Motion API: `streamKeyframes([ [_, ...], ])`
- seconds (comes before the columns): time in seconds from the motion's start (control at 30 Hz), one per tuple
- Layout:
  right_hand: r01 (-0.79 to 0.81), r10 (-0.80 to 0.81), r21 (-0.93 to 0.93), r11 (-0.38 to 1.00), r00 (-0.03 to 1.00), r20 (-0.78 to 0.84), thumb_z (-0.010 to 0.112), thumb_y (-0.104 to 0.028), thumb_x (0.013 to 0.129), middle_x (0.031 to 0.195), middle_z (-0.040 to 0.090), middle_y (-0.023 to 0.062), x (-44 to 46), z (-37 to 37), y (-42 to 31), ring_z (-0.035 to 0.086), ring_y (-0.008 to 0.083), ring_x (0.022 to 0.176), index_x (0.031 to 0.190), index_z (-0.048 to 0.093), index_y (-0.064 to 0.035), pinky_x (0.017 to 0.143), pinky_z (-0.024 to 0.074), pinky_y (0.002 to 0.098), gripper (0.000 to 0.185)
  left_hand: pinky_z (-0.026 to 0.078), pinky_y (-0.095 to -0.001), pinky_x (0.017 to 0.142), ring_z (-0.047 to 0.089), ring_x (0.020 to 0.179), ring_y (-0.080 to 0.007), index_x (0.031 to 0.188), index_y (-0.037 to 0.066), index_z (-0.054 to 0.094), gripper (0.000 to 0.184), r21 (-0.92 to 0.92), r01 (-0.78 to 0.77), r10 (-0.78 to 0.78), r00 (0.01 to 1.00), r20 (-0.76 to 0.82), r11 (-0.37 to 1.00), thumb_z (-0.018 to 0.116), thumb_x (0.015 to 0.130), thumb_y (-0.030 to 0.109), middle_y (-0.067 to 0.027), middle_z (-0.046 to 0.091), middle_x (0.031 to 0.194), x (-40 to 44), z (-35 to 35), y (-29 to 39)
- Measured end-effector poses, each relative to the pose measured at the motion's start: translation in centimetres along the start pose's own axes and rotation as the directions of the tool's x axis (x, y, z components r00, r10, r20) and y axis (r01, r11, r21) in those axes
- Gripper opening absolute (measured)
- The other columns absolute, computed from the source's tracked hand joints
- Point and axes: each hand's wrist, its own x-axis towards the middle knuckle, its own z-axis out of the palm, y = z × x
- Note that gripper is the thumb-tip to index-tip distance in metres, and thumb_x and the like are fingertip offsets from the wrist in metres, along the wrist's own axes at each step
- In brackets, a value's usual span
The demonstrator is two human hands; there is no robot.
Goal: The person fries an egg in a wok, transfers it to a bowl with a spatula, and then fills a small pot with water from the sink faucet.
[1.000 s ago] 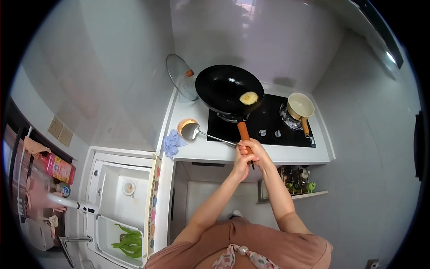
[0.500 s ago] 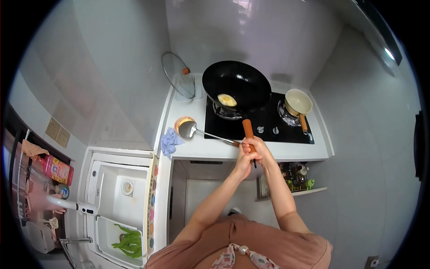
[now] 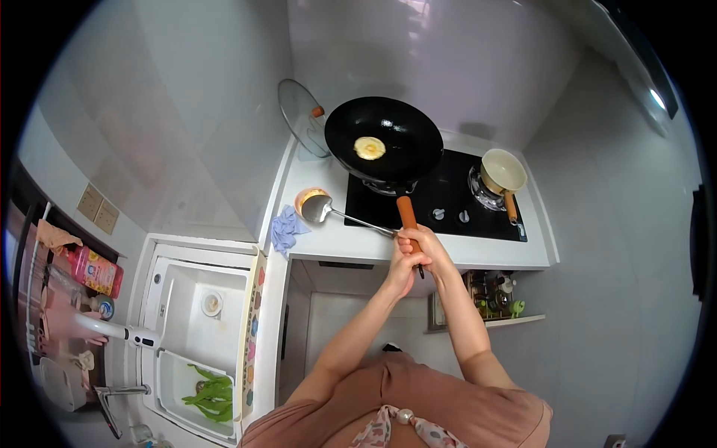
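Note:
Both hands are wrapped round the orange-brown handle of a black wok (image 3: 407, 134), which is raised and tilted over the left burner. My right hand (image 3: 427, 243) grips higher on the handle, with my left hand (image 3: 403, 270) just below it, close to the end. A fried egg (image 3: 370, 148) lies in the left part of the wok. Left of the hands, a metal wok spatula (image 3: 318, 209) rests its head on a small orange-rimmed bowl (image 3: 305, 196). Its handle runs toward my hands, where its end is hidden.
A cream saucepan (image 3: 504, 170) stands on the right burner of the black hob (image 3: 455, 187). A glass lid (image 3: 300, 116) leans on the left wall. A blue cloth (image 3: 286, 228) lies beside the bowl. Green leaves (image 3: 213, 392) are in the sink (image 3: 168, 299), left. Below right, a bottle drawer (image 3: 515, 319) is pulled out.
The wok has shifted a little left and its tilt has changed. The egg has moved left and up within it, looking rounder. Both hands keep their hold on the handle.

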Motion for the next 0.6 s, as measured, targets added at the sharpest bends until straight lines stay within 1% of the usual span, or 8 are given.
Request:
streamKeyframes([
  [0.07, 0.011, -0.011, 0.020, 1.000, 1.000, -0.025, 0.056, -0.004, 0.076, 0.063, 0.046, 0.0037, -1.1, 0.1, -0.1, 0.043, 0.0084, 0.049, 0.076, 0.043, -0.0026, 0.042, 0.0367, 0.0170, 0.012, 0.045, -0.0255, 0.061, 0.049, 0.077, -0.0131, 0.106, 0.010, 0.031, 0.060, -0.003, -0.002, 0.002, 1.000, -0.013, 1.000, 0.059, 0.056, -0.008, -0.0025, 0.042, 0.087, -0.4, 0.3, -0.4],
  [0.27, 0.040, -0.037, 0.045, 0.998, 0.997, -0.060, 0.057, -0.004, 0.075, 0.062, 0.046, 0.0039, -1.3, -2.1, -0.3, 0.044, 0.0096, 0.049, 0.075, 0.043, -0.0032, 0.042, 0.0369, 0.0185, 0.014, 0.045, -0.0256, 0.064, 0.049, 0.079, -0.0129, 0.107, 0.009, 0.032, 0.060, -0.015, 0.070, -0.070, 0.996, 0.048, 0.997, 0.059, 0.056, -0.008, -0.0021, 0.042, 0.086, 0.1, 1.3, -1.3],
  [0.37, 0.037, -0.032, 0.054, 0.998, 0.995, -0.091, 0.057, -0.004, 0.074, 0.061, 0.047, 0.0041, 1.5, -3.3, -1.2, 0.045, 0.0099, 0.046, 0.072, 0.043, -0.0036, 0.040, 0.0368, 0.0194, 0.014, 0.044, -0.0260, 0.066, 0.050, 0.081, -0.0135, 0.107, 0.008, 0.034, 0.058, -0.003, 0.049, -0.049, 0.999, 0.001, 0.999, 0.059, 0.056, -0.006, -0.0026, 0.044, 0.086, 3.2, 1.0, -1.8],
  [0.4, 0.032, -0.030, 0.031, 0.999, 0.997, -0.071, 0.056, -0.004, 0.075, 0.060, 0.047, 0.0040, 3.2, -4.1, -1.3, 0.045, 0.0098, 0.046, 0.072, 0.044, -0.0036, 0.040, 0.0368, 0.0197, 0.013, 0.044, -0.0262, 0.066, 0.050, 0.081, -0.0138, 0.107, 0.008, 0.034, 0.058, 0.003, 0.057, -0.057, 0.998, -0.004, 0.998, 0.058, 0.056, -0.005, -0.0028, 0.044, 0.087, 4.6, 0.3, -1.8],
  [0.47, 0.020, -0.028, -0.065, 0.998, 0.992, -0.125, 0.056, -0.005, 0.075, 0.060, 0.048, 0.0040, 5.0, -3.5, -2.4, 0.046, 0.0097, 0.046, 0.072, 0.044, -0.0035, 0.040, 0.0370, 0.0201, 0.013, 0.044, -0.0265, 0.067, 0.050, 0.082, -0.0144, 0.107, 0.007, 0.035, 0.057, 0.005, 0.082, -0.081, 0.996, -0.029, 0.997, 0.058, 0.057, -0.004, -0.0032, 0.046, 0.089, 7.3, -0.9, -1.8],
  [0.5, 0.014, -0.014, 0.004, 1.000, 0.997, -0.080, 0.055, -0.005, 0.076, 0.059, 0.048, 0.0039, 6.4, -3.4, -2.6, 0.046, 0.0097, 0.047, 0.072, 0.043, -0.0032, 0.040, 0.0371, 0.0203, 0.012, 0.044, -0.0257, 0.067, 0.050, 0.082, -0.0148, 0.106, 0.007, 0.035, 0.055, 0.007, 0.079, -0.079, 0.997, -0.024, 0.997, 0.058, 0.057, -0.002, -0.0036, 0.047, 0.090, 8.2, -1.1, -1.3],
  [0.53, 0.000, 0.000, -0.004, 1.000, 0.996, -0.088, 0.055, -0.005, 0.076, 0.059, 0.047, 0.0036, 7.4, -3.5, -2.7, 0.046, 0.0096, 0.047, 0.072, 0.043, -0.0027, 0.040, 0.0371, 0.0203, 0.013, 0.043, -0.0263, 0.069, 0.050, 0.082, -0.0149, 0.104, 0.008, 0.035, 0.054, -0.031, 0.082, -0.083, 0.996, -0.041, 0.996, 0.058, 0.056, -0.002, -0.0036, 0.046, 0.090, 9.0, -1.3, -1.1],
  [0.6, -0.032, 0.032, 0.000, 1.000, 0.998, -0.049, 0.055, -0.005, 0.076, 0.059, 0.048, 0.0033, 8.6, -3.7, -2.7, 0.046, 0.0095, 0.047, 0.072, 0.043, -0.0030, 0.040, 0.0373, 0.0202, 0.012, 0.043, -0.0271, 0.070, 0.049, 0.084, -0.0152, 0.102, 0.008, 0.036, 0.054, -0.014, 0.082, -0.083, 0.994, -0.074, 0.997, 0.058, 0.055, -0.002, -0.0031, 0.045, 0.090, 9.7, -1.7, -0.8],
])
